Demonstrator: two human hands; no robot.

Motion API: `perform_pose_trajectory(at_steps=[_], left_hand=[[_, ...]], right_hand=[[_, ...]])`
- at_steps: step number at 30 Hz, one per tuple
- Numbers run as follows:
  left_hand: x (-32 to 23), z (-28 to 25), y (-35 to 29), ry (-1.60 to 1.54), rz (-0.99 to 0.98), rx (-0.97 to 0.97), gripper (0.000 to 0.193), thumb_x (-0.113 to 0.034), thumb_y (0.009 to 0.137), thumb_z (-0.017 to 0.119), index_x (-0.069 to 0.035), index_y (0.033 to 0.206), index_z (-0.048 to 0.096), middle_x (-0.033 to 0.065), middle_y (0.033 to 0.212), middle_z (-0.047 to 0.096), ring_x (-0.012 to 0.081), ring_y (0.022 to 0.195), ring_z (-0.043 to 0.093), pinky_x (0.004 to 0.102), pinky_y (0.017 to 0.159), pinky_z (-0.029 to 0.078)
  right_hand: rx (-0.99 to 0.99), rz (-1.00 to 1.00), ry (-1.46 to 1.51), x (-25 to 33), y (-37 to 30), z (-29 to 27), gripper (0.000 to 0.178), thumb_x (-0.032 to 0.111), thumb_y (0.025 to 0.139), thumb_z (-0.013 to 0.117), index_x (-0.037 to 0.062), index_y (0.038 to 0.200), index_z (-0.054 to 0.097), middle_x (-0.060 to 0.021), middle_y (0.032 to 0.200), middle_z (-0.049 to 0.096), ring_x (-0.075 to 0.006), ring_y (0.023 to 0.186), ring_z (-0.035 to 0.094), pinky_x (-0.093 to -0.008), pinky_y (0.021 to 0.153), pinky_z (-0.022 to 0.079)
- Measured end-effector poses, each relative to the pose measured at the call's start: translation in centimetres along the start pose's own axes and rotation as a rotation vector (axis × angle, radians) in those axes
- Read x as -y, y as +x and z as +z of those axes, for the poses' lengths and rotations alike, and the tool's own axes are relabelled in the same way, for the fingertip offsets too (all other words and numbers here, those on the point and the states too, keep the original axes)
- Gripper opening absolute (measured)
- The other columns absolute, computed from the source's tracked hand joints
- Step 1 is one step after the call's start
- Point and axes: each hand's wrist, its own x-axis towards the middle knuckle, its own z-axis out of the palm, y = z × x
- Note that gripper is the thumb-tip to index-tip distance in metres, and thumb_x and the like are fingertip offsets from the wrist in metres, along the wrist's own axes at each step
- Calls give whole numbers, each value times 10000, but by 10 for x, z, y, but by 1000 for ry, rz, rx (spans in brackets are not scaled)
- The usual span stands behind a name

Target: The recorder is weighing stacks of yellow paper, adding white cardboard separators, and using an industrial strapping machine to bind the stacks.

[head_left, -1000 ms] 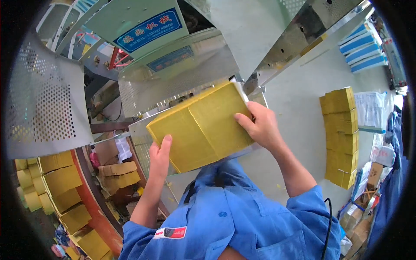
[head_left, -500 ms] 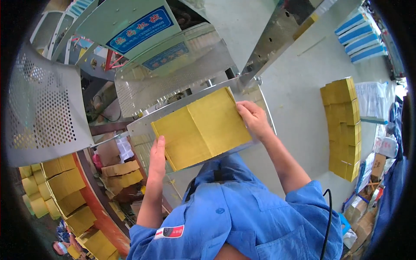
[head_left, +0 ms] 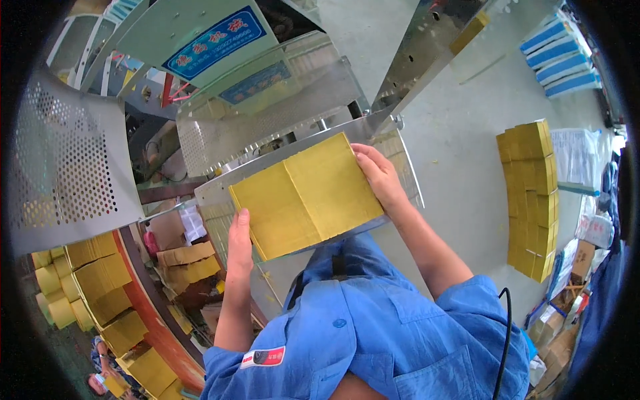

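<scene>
A yellow cardboard sheet with a crease down its middle lies tilted over the metal machine table in front of me. My left hand grips its left edge, thumb along the rim and the other fingers mostly hidden. At the opposite edge, my right hand holds the sheet near its upper right side, the thumb against the edge and the fingers behind. A thin second edge shows along the left side, so there may be more than one layer.
Beyond the table stands a machine with a clear guard and a perforated metal panel. A slanting metal post rises at the table's right corner. Yellow cardboard stacks stand right and left. Another person is at lower left.
The cardboard has shifted slightly left, and its right edge looks more even. My right hand has moved left with it, its fingers reaching farther up the edge.
</scene>
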Motion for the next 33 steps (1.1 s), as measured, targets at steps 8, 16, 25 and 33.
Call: perform_pose_trajectory(at_steps=[8,16,25,33], left_hand=[[13,-3,-1,-191,-70,-88,534,-398,1053,332,38,1252,566,93,1200,621,180,1083,577,310,951,436],[18,-1,3,-141,-2,-57,529,-388,1053,336,51,1227,576,109,1191,623,182,1067,580,308,930,447],[15,4,1,-205,-36,-71,519,-386,1051,353,48,1242,563,110,1199,618,186,1062,581,311,930,449],[25,-2,5,-116,6,-46,579,-464,1039,348,26,1303,506,119,1219,601,197,1073,605,331,904,494]], right_hand=[[6,5,16,1,-7,3,327,219,970,549,16,1220,604,-67,1129,647,-122,1034,580,-263,902,451],[24,27,50,-2,-11,-3,325,199,991,514,-4,1232,597,-53,1141,640,-112,1047,578,-258,913,454],[55,13,-95,8,-1,-13,319,218,949,575,-2,1172,633,-74,1008,694,-109,926,618,-258,822,484],[51,-13,-97,-4,2,-18,308,216,949,575,-4,1150,650,-66,975,699,-98,893,617,-253,799,485]])
